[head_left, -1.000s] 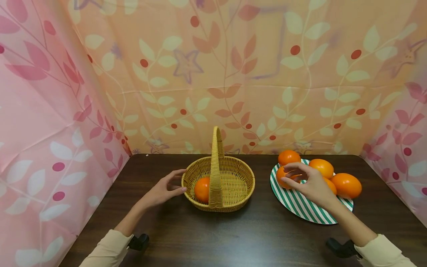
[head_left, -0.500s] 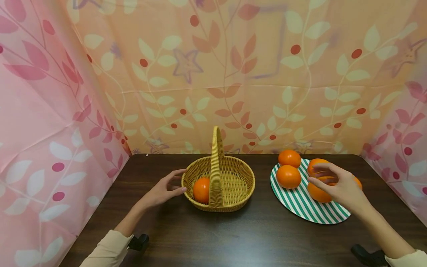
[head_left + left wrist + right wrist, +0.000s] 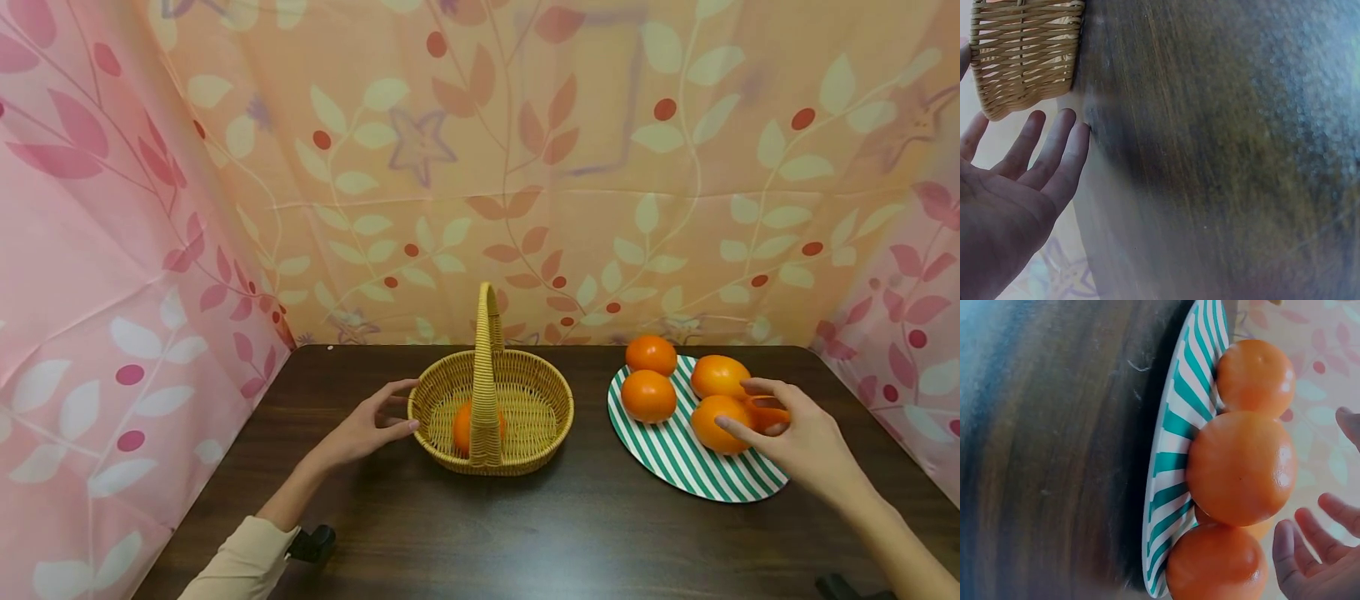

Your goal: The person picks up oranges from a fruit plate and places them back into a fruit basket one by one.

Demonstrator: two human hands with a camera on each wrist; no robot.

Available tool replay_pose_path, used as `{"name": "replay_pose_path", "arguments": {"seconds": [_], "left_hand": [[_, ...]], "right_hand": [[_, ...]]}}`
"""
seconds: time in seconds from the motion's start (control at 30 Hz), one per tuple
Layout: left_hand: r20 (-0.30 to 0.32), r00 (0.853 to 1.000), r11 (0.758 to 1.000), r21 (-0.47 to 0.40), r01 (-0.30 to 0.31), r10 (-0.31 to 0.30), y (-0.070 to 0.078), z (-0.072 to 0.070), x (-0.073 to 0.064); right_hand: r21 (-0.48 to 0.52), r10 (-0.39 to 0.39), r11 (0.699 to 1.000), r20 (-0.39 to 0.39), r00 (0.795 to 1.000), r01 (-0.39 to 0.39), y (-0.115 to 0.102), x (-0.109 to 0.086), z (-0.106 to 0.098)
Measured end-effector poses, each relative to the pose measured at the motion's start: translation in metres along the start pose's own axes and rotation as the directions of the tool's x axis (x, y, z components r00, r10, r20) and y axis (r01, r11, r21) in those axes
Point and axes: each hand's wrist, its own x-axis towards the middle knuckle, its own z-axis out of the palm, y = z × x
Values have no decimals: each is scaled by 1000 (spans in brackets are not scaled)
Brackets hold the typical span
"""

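Note:
A yellow wicker basket (image 3: pixel 525 458) with a tall handle stands mid-table. Inside it an orange (image 3: pixel 462 427) lies partly hidden behind the handle. My left hand (image 3: pixel 367 427) is at the basket's left rim, thumb and fingertips at the edge without curling round it; in the left wrist view its fingers spread loosely below the wicker wall. On the right, several oranges sit on a green-and-white striped plate (image 3: pixel 660 454). My right hand (image 3: pixel 802 429) hovers with parted thumb and fingers about the front orange (image 3: pixel 720 427) and the rightmost orange (image 3: pixel 767 415), which the hand partly hides. It grips neither.
On the plate's left side are two more oranges, a back one (image 3: pixel 651 356) and a nearer one (image 3: pixel 648 397); another orange (image 3: pixel 720 377) lies at the back right. Dark wooden table (image 3: pixel 480 533) lies beneath everything. Floral cloth (image 3: pixel 450 208) hangs behind and at both sides.
My right hand has moved right across the plate, from the left oranges to the right ones. The orange in the basket has rolled right, behind the handle. My left hand stays put.

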Motion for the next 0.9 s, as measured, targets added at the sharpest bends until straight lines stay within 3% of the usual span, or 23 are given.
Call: {"name": "replay_pose_path", "arguments": {"seconds": [0.53,0.73,0.9], "left_hand": [[14,1000,1000,0,-3,3,0,-1,1],[7,1000,1000,-2,-3,3,2,-1,0],[6,1000,1000,-1,-13,13,2,0,0]], "right_hand": [[-88,49,995,150,988,-36,-5,-2,9],[-158,-23,987,104,994,40,-1,-2,17],[-191,-31,980,81,996,46,0,-2,20]]}}
